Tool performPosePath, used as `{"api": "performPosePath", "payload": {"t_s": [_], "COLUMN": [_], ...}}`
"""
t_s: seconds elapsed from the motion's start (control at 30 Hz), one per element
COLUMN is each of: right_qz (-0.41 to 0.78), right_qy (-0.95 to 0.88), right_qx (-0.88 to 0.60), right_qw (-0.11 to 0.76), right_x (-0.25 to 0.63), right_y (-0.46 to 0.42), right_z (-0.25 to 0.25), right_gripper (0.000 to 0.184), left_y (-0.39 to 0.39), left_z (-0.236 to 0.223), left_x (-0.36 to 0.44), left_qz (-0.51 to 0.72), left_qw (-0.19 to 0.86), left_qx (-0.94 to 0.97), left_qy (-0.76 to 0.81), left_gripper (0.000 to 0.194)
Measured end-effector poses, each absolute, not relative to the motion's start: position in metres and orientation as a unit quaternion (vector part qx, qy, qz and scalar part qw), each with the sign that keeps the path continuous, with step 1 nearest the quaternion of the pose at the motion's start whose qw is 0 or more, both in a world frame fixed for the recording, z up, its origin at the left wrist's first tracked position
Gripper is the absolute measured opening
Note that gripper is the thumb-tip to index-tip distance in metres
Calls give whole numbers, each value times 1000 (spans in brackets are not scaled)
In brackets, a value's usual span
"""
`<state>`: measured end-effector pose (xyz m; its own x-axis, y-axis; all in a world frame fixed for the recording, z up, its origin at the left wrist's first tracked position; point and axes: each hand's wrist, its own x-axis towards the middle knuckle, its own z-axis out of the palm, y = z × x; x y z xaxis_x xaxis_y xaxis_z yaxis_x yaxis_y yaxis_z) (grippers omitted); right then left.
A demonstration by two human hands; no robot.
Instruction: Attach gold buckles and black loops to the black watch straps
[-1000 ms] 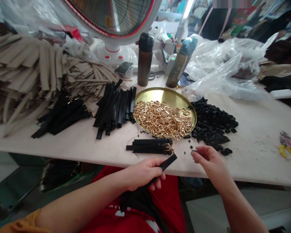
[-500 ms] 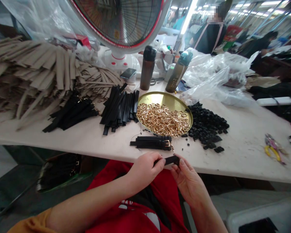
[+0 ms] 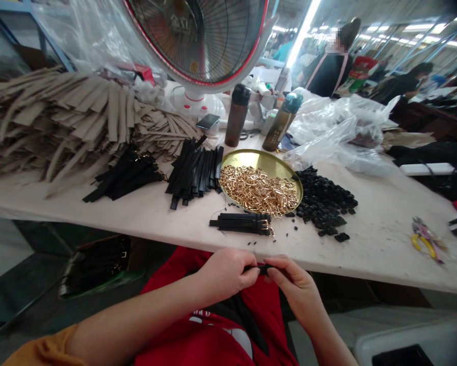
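Between my two hands, just off the table's front edge, is a short black strap [image 3: 264,269]. My left hand [image 3: 230,269] pinches one end of it with thumb and forefinger. At the other end my right hand [image 3: 291,277] grips it between thumb and fingers, which hide most of that end. Beyond them on the table lies a small stack of black straps with gold buckles [image 3: 243,223]. A round gold tray [image 3: 268,158] behind it holds a heap of small gold buckles [image 3: 259,190]. Right of the tray is a pile of small black pieces [image 3: 323,198].
Black straps lie in bundles [image 3: 195,173] left of the tray, before a large heap of beige strips [image 3: 71,112]. A fan [image 3: 197,40], two bottles [image 3: 238,114] and plastic bags [image 3: 338,127] stand behind. Yellow-handled pliers [image 3: 426,241] lie at right. Another person [image 3: 329,66] is in the background.
Both hands have moved slightly lower and closer together along the strap. My right fingers have turned over its end. The camera view has shifted a little.
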<state>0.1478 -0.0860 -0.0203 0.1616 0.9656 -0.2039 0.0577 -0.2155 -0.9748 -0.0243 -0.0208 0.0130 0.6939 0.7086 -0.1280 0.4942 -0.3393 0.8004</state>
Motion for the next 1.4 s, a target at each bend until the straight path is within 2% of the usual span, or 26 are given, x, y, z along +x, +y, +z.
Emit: {"api": "performPosePath", "payload": {"t_s": [0.1, 0.23, 0.4, 0.53, 0.63, 0.7, 0.77, 0.83, 0.9, 0.97, 1.0, 1.17, 1.4], "right_qz": [547, 577, 622, 636, 553, 418, 233, 87, 9, -23, -32, -38, 5], "right_qy": [-362, -243, -153, -214, -338, -424, -516, -604, -657, -681, -685, -667, -669], "right_qx": [-598, -574, -510, -521, -582, -642, -699, -726, -730, -721, -717, -709, -730], "right_qw": [460, 527, 574, 528, 492, 483, 437, 316, 190, 124, 125, 226, 140], "right_x": [149, 146, 117, 112, 141, 169, 194, 210, 217, 218, 218, 221, 215], "right_y": [-88, -86, -77, -70, -51, -24, 12, 50, 81, 96, 98, 78, 93], "right_z": [-23, -30, -37, -37, -27, -19, -16, -17, -22, -26, -27, -17, -27], "right_gripper": [23, 23, 22, 22, 29, 30, 26, 22, 19, 18, 19, 19, 14], "left_y": [-22, -20, -17, -7, 7, 18, 26, 31, 34, 35, 36, 38, 25], "left_z": [14, 15, 12, 4, -1, -2, -3, -3, -3, -3, -3, -1, 3], "left_x": [-23, -30, -27, -21, -23, -23, -22, -18, -16, -16, -17, -20, -18], "left_qz": [118, 47, 108, 119, 157, 177, 189, 196, 196, 195, 195, 204, 226], "left_qw": [484, 574, 537, 551, 569, 580, 583, 588, 594, 598, 601, 618, 611], "left_qx": [790, 740, 741, 722, 707, 686, 661, 646, 639, 632, 628, 607, 616], "left_qy": [356, 346, 388, 401, 389, 403, 433, 446, 448, 452, 455, 456, 443], "left_gripper": [22, 32, 45, 48, 40, 31, 26, 23, 23, 23, 24, 26, 27]}}
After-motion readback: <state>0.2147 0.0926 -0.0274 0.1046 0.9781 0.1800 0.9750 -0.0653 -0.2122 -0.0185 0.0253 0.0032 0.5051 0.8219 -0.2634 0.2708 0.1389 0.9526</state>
